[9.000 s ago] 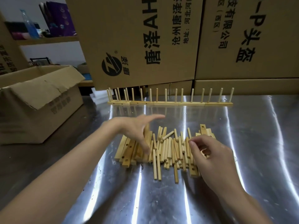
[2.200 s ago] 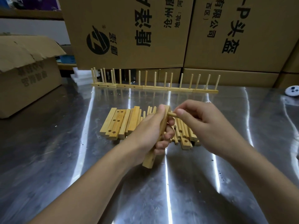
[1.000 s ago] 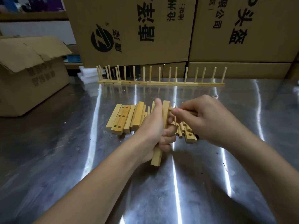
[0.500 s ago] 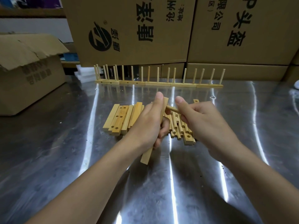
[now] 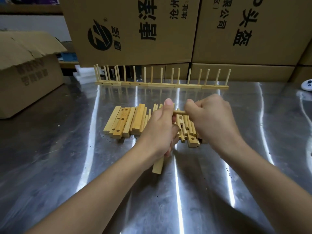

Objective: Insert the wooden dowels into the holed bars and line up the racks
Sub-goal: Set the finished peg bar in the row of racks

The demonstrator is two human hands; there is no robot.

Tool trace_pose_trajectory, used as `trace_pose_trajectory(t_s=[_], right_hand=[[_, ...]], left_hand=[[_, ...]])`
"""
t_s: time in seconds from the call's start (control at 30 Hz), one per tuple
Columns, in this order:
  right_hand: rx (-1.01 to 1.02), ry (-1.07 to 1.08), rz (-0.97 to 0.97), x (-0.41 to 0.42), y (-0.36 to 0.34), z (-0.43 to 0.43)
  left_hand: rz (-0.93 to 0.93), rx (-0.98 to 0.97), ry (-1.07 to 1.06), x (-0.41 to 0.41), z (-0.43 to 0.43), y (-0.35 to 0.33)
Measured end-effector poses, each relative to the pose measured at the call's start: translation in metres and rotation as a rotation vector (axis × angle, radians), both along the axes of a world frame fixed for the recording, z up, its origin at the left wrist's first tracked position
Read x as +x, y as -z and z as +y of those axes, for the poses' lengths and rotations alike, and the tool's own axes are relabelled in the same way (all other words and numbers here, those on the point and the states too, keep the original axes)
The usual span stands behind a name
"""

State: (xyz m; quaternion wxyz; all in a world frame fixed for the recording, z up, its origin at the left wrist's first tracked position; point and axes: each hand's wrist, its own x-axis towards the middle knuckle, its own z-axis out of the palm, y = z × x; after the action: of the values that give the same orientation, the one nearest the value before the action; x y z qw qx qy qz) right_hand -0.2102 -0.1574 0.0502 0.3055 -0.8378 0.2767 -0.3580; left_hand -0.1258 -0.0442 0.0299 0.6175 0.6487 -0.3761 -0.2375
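My left hand [image 5: 160, 129] grips a wooden holed bar [image 5: 158, 165] upright above the table, its lower end sticking out below my fist. My right hand [image 5: 211, 120] pinches a wooden dowel [image 5: 180, 112] held sideways, its tip against the bar's top part beside my left thumb. Behind my hands lie a pile of loose bars [image 5: 125, 121] and a pile of loose dowels [image 5: 187, 127]. A row of finished racks [image 5: 162, 85] with upright dowels stands along the far side of the table.
The work surface is a shiny metal table [image 5: 67, 157]. An open cardboard box [image 5: 25, 71] sits at the left. Large printed cartons [image 5: 168, 31] wall off the back. A small white object [image 5: 307, 85] lies at the right edge.
Since nine seconds ago, my left hand has picked up a bar and my right a dowel. In the last second the dowel stays pressed at the bar; my right fist has closed more around it.
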Motion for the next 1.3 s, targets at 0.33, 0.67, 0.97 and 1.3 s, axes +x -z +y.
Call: trace_pose_trajectory(t_s=[0.33,0.67,0.97,1.3], right_hand=[[0.055,0.021,0.005,0.002,-0.002,0.002],[0.037,-0.152,-0.293,-0.008,-0.002,-0.001],[1.146,-0.486,-0.824,-0.015,-0.017,0.004],[1.046,-0.375,-0.709,-0.010,-0.013,-0.006]], left_hand=[[0.073,0.005,-0.019,-0.002,-0.003,0.000],[0.144,-0.088,0.021,0.004,0.000,-0.006],[0.149,-0.027,0.130,0.015,0.007,-0.008],[0.052,0.032,0.259,0.005,0.008,-0.007]])
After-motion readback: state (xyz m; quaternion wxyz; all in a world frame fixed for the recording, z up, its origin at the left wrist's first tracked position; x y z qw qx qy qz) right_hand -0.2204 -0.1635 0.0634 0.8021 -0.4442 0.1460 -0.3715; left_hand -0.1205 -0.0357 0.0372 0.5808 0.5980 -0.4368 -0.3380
